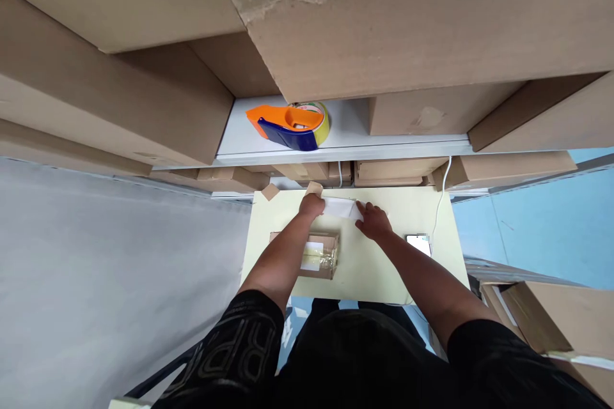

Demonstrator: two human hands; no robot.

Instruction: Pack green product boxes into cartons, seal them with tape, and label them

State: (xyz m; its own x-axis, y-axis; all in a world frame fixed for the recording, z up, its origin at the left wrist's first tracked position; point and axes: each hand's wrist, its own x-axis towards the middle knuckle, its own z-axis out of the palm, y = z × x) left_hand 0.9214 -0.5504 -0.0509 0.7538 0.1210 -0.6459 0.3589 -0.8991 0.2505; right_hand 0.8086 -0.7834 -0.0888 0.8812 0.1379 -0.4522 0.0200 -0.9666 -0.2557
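A folded strip of white paper [338, 207] lies across the far part of the cream table, between my two hands. My left hand [311, 206] is closed on its left end. At the right end, my right hand [374, 221] has its index finger and thumb on the paper in a pinch. Nearer to me, partly behind my left forearm, is a small cardboard box [330, 257] with clear tape and a white label on it. Small brown cardboard pieces [270, 192] lie near the table's far edge, one of them just beyond my left hand.
A phone [419, 243] with a lit white screen rests at the table's right, beside a white cable [440, 204]. On the shelf above sits an orange and blue tape dispenser [292, 128]. Cardboard boxes [432, 25] crowd the shelves overhead; an open box [566, 313] stands at lower right.
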